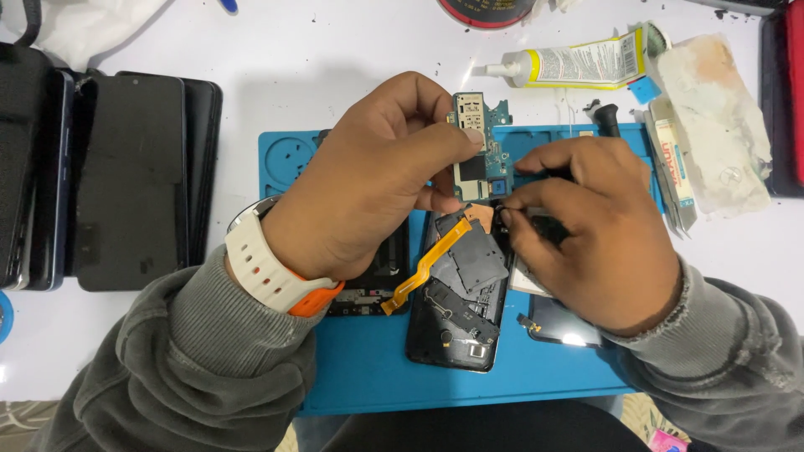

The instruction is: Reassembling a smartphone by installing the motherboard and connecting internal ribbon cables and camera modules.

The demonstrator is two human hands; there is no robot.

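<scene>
- Here, the left hand (368, 180) pinches a green circuit board (477, 146) between thumb and fingers, above the far end of an open black phone (461, 293).
- The right hand (599, 230) is closed around a dark tool (548, 176), maybe tweezers; it is mostly hidden.
- The phone lies on a blue mat (368, 368).
- A glue tube (578, 65) lies far right.

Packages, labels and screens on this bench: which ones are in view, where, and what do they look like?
Glue tube: top right, lying flat, yellow-and-white label, white nozzle pointing left.
Stacked phones: left, dark blank screens.
Flat white packet: right of the blue mat, red lettering.
Opened phone: on the mat, black, below both hands.
</scene>
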